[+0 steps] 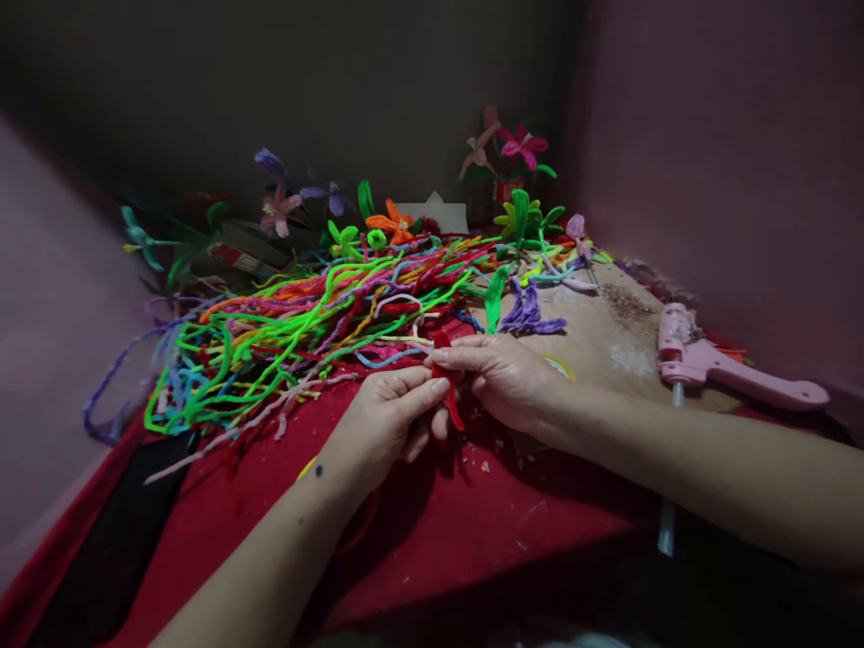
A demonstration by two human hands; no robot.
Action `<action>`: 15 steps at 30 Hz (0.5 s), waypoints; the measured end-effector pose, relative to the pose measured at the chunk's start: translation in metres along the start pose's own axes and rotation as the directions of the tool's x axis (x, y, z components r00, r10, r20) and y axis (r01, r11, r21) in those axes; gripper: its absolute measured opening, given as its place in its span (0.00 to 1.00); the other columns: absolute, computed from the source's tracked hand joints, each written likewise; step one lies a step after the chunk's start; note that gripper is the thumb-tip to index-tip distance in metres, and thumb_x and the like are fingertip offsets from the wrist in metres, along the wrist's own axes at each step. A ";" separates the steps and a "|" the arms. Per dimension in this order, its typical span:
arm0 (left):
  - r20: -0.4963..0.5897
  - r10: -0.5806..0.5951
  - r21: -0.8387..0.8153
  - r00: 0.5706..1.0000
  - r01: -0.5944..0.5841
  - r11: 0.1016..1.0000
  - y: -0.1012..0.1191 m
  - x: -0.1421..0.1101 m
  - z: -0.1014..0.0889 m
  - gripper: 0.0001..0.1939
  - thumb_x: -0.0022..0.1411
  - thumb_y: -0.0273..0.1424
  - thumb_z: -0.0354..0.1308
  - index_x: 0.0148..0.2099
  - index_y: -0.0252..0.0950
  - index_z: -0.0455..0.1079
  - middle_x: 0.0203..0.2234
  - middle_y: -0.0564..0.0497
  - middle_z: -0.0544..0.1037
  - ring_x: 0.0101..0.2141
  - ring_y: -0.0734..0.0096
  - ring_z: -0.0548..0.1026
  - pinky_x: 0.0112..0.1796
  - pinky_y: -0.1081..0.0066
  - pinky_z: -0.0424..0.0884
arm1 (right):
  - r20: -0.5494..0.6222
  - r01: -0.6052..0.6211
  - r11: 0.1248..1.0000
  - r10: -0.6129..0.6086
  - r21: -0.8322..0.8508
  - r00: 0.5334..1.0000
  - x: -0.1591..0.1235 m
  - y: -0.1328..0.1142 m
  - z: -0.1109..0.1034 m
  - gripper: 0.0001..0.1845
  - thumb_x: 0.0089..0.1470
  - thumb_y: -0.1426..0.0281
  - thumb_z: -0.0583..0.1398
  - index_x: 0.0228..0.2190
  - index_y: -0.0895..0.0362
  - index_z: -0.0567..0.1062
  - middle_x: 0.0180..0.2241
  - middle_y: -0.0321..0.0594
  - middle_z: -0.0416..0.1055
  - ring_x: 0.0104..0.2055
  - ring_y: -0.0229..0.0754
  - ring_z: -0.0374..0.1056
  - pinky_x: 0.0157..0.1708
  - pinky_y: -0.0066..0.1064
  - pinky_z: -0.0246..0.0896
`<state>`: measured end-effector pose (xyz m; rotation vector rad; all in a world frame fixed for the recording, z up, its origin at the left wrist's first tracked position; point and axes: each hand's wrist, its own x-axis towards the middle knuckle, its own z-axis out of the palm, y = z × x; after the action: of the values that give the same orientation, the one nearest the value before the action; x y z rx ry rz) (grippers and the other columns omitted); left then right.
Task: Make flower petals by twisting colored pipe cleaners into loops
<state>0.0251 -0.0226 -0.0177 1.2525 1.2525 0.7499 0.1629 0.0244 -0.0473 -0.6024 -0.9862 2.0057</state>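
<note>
My left hand and my right hand meet at the middle of the red cloth. Both pinch a bent red pipe cleaner between thumbs and fingertips. Part of it loops above the fingers and a tail hangs down below them. Just behind the hands lies a big tangled heap of coloured pipe cleaners, mostly green, orange, pink and blue.
A pink glue gun lies at the right on a brown board. Purple pipe-cleaner petals and a green leaf lie behind my right hand. Finished pipe-cleaner flowers stand at the back. A black flat object lies front left.
</note>
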 end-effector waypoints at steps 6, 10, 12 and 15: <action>0.026 -0.051 -0.003 0.998 0.051 0.999 0.000 -0.002 -0.006 0.13 0.59 0.37 0.54 0.28 0.33 0.67 0.16 0.55 0.71 0.12 0.84 0.57 0.16 0.77 0.46 | -0.107 0.027 0.999 -0.029 -0.020 0.994 0.001 -0.003 0.002 0.10 0.42 0.69 0.66 0.21 0.61 0.70 0.16 0.32 0.67 0.15 0.31 0.61 0.16 0.24 0.55; 0.039 -0.068 0.052 0.997 0.066 0.996 -0.001 -0.003 -0.016 0.12 0.55 0.36 0.59 0.26 0.33 0.67 0.13 0.57 0.66 0.14 0.84 0.58 0.17 0.78 0.49 | -0.125 0.035 0.999 -0.038 -0.026 0.991 0.003 -0.004 0.003 0.09 0.40 0.71 0.66 0.20 0.60 0.70 0.17 0.32 0.67 0.17 0.31 0.61 0.18 0.24 0.55; 0.065 -0.085 0.013 0.994 0.084 0.996 -0.003 -0.003 -0.021 0.12 0.54 0.36 0.61 0.25 0.32 0.68 0.14 0.57 0.66 0.14 0.85 0.58 0.17 0.79 0.50 | -0.140 0.045 0.999 -0.048 -0.025 0.989 0.003 -0.004 0.003 0.09 0.40 0.71 0.66 0.20 0.60 0.71 0.17 0.32 0.67 0.18 0.31 0.61 0.19 0.25 0.55; 0.113 -0.144 -0.054 0.983 0.151 0.987 -0.007 -0.001 -0.025 0.12 0.53 0.36 0.61 0.27 0.32 0.70 0.12 0.56 0.67 0.12 0.85 0.57 0.14 0.80 0.49 | -0.173 0.054 0.998 -0.057 -0.017 0.983 0.003 -0.006 0.005 0.11 0.37 0.72 0.68 0.19 0.60 0.69 0.17 0.30 0.65 0.18 0.30 0.59 0.20 0.25 0.52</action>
<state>-0.0003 -0.0181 -0.0212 1.1218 1.2091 0.6010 0.1604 0.0272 -0.0399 -0.7354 -0.9004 1.8649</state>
